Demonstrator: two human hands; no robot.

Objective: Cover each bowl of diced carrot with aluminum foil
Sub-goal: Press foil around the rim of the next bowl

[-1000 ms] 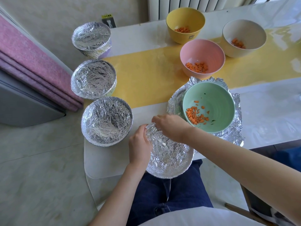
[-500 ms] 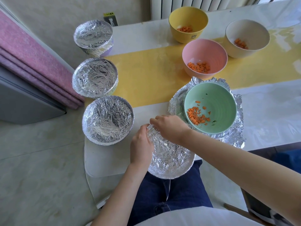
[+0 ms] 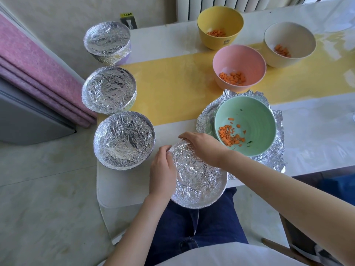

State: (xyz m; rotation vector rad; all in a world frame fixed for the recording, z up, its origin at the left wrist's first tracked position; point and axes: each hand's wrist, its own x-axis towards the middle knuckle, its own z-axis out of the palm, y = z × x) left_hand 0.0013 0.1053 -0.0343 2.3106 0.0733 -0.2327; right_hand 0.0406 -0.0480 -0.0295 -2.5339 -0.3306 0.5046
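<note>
Pressure from both my grips is going into the foil lid [image 3: 199,181] of the bowl nearest me, which is sitting at the surface [image 3: 123,187] edge, just beside the green bowl [image 3: 255,116] on its near-left side. My left grip [image 3: 163,169] is curling round the rim on the side away from the green bowl. My right grip [image 3: 201,144] is clamping the far rim, fingers bent over the edge. I judge I am crimping the lid so it holds. The green bowl is standing open, diced carrot [image 3: 229,136] showing, on a spread foil sheet [image 3: 278,160], probably staged for wrapping next. Beyond it the pink bowl [image 3: 239,60], yellow bowl [image 3: 219,18] and cream bowl [image 3: 290,37] are waiting uncovered. Well to its left, three covered bowls [image 3: 124,140] are lining up out of the way.
</note>
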